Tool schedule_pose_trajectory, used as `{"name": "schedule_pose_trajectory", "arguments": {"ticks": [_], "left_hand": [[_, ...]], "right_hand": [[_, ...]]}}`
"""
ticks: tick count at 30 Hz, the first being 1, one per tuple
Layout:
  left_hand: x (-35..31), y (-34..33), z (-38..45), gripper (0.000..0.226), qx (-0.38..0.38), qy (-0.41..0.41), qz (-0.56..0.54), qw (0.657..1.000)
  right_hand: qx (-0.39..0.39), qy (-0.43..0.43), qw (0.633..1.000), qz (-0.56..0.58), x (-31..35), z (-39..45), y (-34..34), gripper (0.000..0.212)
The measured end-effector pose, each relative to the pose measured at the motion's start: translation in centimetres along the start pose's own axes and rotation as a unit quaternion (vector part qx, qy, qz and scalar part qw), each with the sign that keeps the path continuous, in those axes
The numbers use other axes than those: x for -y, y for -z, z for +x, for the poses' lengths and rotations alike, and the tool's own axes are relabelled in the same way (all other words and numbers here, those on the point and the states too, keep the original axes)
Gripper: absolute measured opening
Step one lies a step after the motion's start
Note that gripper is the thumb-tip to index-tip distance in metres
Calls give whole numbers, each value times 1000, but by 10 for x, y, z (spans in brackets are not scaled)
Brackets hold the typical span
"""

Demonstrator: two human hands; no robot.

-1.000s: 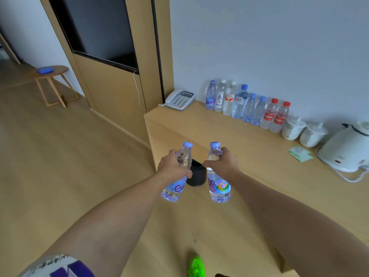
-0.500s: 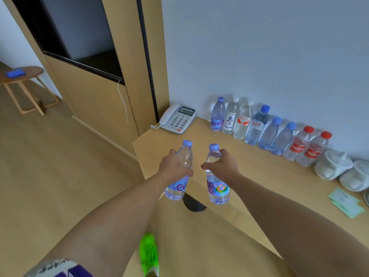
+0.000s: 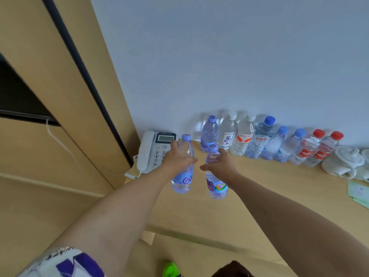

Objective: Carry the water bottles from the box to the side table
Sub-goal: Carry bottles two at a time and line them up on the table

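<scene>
My left hand (image 3: 175, 160) grips a clear water bottle (image 3: 182, 181) with a lilac cap and a blue label. My right hand (image 3: 222, 166) grips a second lilac-capped bottle (image 3: 216, 186) with a colourful label. Both bottles are upright, held side by side above the wooden side table (image 3: 259, 196). Just beyond them a row of several water bottles (image 3: 259, 138) stands against the wall, with lilac, white, blue and red caps. The box is out of view.
A white desk telephone (image 3: 151, 150) sits at the table's left end, just left of my left hand. White lidded cups (image 3: 343, 162) and green paper slips (image 3: 359, 192) lie at the right. A wooden panel with a dark screen stands on the left.
I have stepped closer to the side table. Both hands have carried their bottles forward, from over the floor and table edge to over the tabletop near the bottle row.
</scene>
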State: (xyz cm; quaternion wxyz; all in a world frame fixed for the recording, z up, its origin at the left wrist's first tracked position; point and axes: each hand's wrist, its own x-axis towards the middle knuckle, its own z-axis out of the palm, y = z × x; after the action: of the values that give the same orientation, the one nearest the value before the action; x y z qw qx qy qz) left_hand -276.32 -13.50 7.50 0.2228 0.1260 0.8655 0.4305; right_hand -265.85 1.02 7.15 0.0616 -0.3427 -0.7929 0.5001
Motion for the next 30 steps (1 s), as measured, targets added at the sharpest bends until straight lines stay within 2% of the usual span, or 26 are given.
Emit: {"name": "schedule_pose_trajectory", "arguments": {"ticks": [6,9,13,20,30], "left_hand": [[-8,2,60,58,44,-24,-13,999],[-11,1,84,63,54,-14,-27,998],[-20,0,105,62,42,-17,-30,999],[-33,2,131,53,8,-98,36,995],[-30,-8,139,64,1,-80,-19,997]], "right_hand": [[1,-30,1000,5,4,45,-11,52],[5,-29,1000,-1,7,69,-14,57],[-7,-17,1000,13,12,86,-13,65],[13,-10,1000,8,17,94,-15,61],[21,3,998,-54,11,78,-4,77]]}}
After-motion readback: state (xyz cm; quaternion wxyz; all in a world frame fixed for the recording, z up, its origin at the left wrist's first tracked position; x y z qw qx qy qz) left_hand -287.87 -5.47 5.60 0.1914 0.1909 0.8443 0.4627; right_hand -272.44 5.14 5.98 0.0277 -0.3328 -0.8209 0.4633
